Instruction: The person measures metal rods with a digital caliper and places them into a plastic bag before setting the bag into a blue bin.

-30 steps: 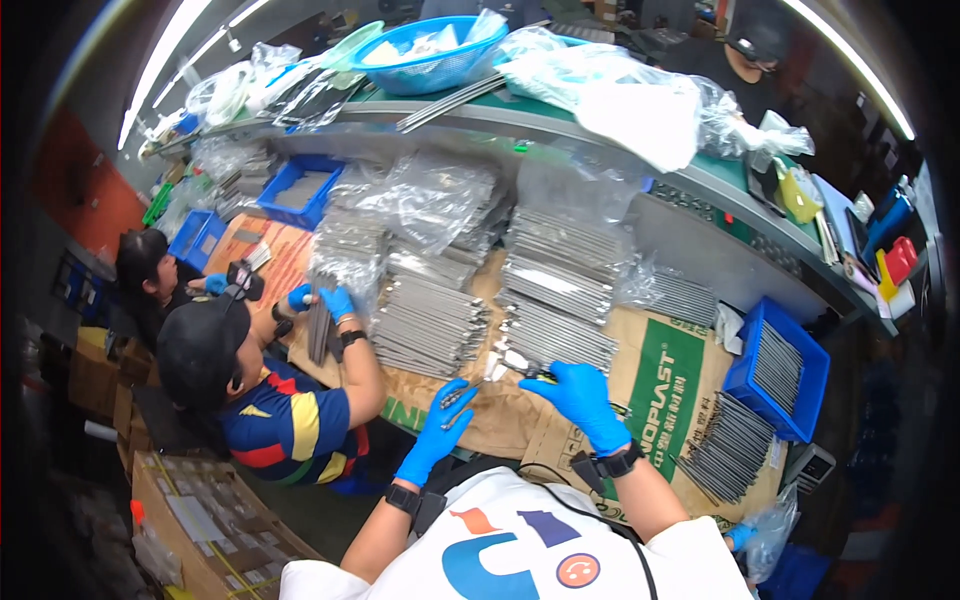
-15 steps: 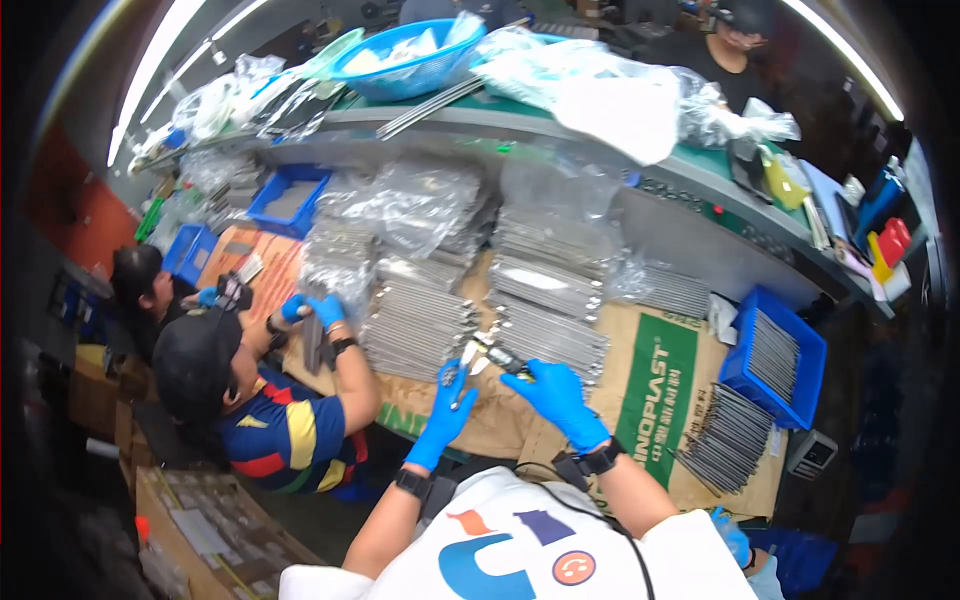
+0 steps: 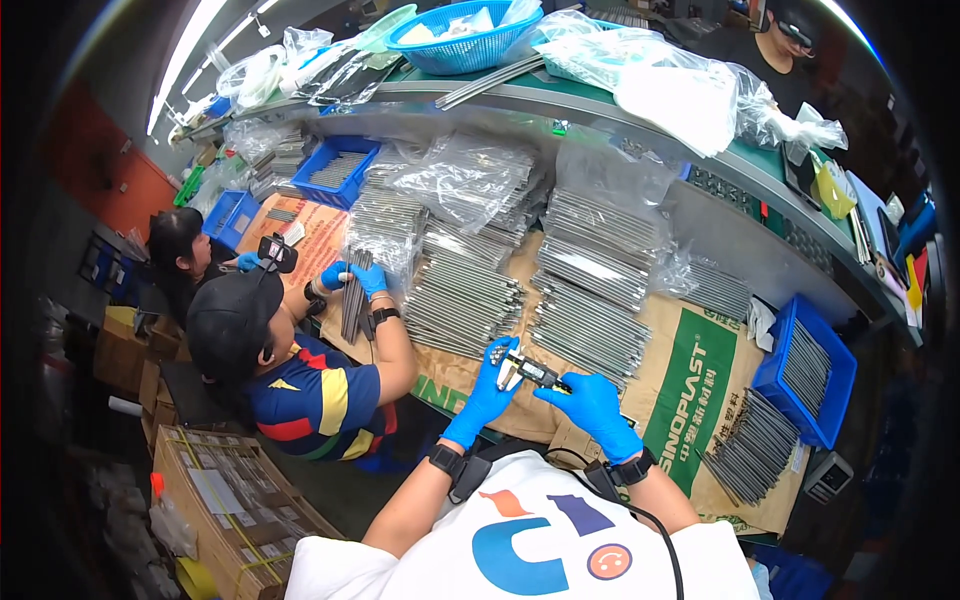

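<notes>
While strip lights (image 3: 180, 65) glare overhead, here's a bench spread with brown paper (image 3: 540, 415), a green panel (image 3: 690, 400) bold across it, and a green-topped shelf (image 3: 590, 97) running along the back. Now the count: 1 caliper (image 3: 533, 371), up over the paper's near side, between 2 blue-gloved hands! The right hand (image 3: 596, 408) has its fingers wrapped round the caliper's right end; the left hand (image 3: 490, 396) curls narrow around small metal pieces (image 3: 498, 355) at the jaw end, too small to number. Blue bins (image 3: 838, 405)? 3 of them, 2 far left and 1 at right. Metal rods (image 3: 590, 330) lie in rows beyond, too many to count. Up on the shelf, 1 blue basket (image 3: 462, 56). And at least 3 other people (image 3: 310, 395): 2 along the left, 1 behind the shelf.
</notes>
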Motion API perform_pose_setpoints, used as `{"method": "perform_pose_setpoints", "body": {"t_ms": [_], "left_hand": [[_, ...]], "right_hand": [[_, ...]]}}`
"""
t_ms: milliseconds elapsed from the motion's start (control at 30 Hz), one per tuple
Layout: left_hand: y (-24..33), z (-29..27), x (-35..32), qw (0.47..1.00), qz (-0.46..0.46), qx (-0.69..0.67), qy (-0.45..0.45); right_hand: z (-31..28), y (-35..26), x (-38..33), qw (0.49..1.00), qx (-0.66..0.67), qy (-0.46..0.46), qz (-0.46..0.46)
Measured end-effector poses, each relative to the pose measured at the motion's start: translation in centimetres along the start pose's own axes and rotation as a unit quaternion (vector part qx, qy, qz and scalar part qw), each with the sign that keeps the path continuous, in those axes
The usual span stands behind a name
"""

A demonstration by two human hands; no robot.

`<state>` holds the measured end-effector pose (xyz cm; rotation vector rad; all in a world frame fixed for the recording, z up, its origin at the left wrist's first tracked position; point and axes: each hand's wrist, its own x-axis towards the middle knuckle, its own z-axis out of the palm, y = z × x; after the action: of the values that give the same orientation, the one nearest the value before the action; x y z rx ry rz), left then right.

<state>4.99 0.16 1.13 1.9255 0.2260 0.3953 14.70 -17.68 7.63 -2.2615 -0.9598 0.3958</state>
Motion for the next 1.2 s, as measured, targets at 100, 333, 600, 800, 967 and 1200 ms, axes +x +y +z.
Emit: {"method": "perform_pose_setpoints", "body": {"t_ms": [100, 333, 600, 800, 967, 1200], "left_hand": [[0.1, 0.1, -0.1, 1.000, -0.010, -0.017, 0.002], [-0.3, 0.5, -0.4, 0.999, -0.015, -0.048, -0.003], [1.9, 0.4, -0.7, 0.999, 0.013, 0.003, -0.035], [1.2, -1.4, -2.0, 0.987, 0.057, 0.138, -0.057], [-0.6, -1.6, -1.8, 0.992, 0.022, 0.121, -0.006], [-0.6, -0.6, 1.5, 0.990, 0.081, 0.108, 0.033]], "right_hand": [[0.0, 0.0, 0.0, 1.000, -0.012, -0.013, -0.001], [-0.2, 0.2, -0.3, 1.000, -0.025, -0.018, 0.000], [-1.2, 0.9, -1.1, 1.000, -0.010, 0.025, 0.002], [-3.8, 0.8, -1.3, 0.999, -0.021, 0.022, 0.032], [-4.1, 1.4, 0.6, 0.997, -0.042, 0.061, 0.004], [-3.0, 0.6, 4.5, 0.992, -0.087, 0.088, -0.032]]}}
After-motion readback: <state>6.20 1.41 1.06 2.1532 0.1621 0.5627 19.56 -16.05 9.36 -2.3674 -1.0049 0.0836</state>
